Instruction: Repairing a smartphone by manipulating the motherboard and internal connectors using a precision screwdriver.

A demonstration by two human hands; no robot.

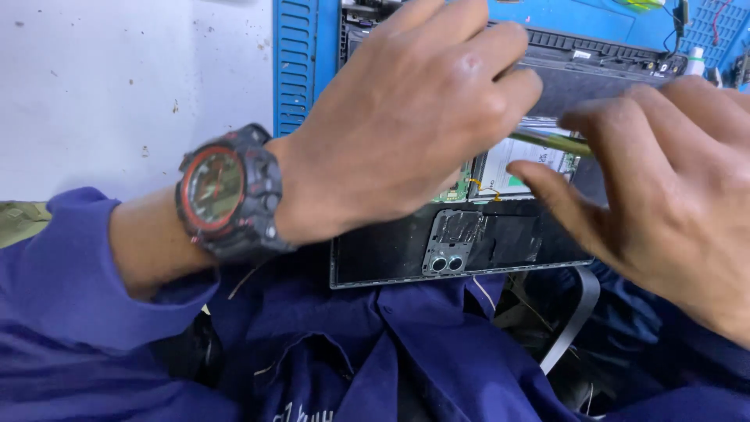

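An opened tablet point(484, 242) lies face down at the near edge of the bench, its back cover partly lifted so the green circuit board point(461, 187) and white-labelled battery point(519, 168) show. The dual camera module point(447, 262) sits near its lower edge. My left hand point(406, 117), with a black and red wristwatch point(226, 191), rests over the tablet's upper left part. My right hand point(664, 187) is at the right, its thumb and fingers pinched on a thin yellow-green tool point(558, 143) that reaches between cover and body.
A blue work mat point(301, 62) lies under the tablet, on a white bench top point(117, 86). Small tools and cables point(691, 47) sit at the far right. My blue sleeves and jacket point(351, 352) fill the foreground. A grey ribbon strip point(574, 320) hangs below the tablet.
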